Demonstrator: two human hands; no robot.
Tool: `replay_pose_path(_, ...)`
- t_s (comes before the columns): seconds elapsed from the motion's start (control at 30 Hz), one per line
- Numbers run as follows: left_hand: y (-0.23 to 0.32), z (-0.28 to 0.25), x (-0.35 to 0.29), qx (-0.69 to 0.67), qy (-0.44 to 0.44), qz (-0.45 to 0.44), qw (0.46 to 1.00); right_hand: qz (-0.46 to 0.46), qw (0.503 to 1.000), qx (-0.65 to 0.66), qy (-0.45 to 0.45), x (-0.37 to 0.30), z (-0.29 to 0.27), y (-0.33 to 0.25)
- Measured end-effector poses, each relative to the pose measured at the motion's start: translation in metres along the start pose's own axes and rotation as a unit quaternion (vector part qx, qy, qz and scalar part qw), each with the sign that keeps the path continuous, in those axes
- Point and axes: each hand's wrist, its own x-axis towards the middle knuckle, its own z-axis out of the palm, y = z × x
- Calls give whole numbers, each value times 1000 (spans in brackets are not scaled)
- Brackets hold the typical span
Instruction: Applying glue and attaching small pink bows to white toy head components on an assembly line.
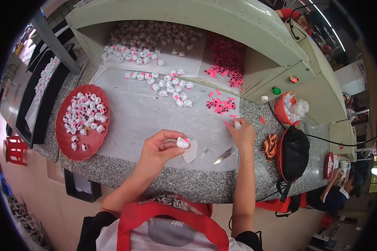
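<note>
White figurine (182, 143): pinched in left hand (156, 149), above near part of grey sheet (127, 125). Right hand (242, 134): drawn narrow, just nearside of small pink pieces (223, 105); contents of grip cannot be told. Far: loose white figurines (170, 89). Left: red scalloped tray (63, 139) bearing similar ones.

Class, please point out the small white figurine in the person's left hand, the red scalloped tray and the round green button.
Small white figurine (182, 143): head view, on its middle.
Red scalloped tray (96, 140): head view, bare lower right.
Round green button (276, 90): head view, cap.
</note>
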Motion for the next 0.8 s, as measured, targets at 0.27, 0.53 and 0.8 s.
replay_pose_path(0.27, 1, 12, 2, 3, -12, -5, 1000, -15, 994, -109, 6, 10, 4, -14)
replay_pose_path(0.53, -2, 18, 9, 40, 13, 15, 999, -2, 878, 453, -155, -74, -45, -81)
replay_pose_path(0.8, 2, 15, 3, 69, -2, 104, 992, -5, 886, 434, -165, -82, -37, -101)
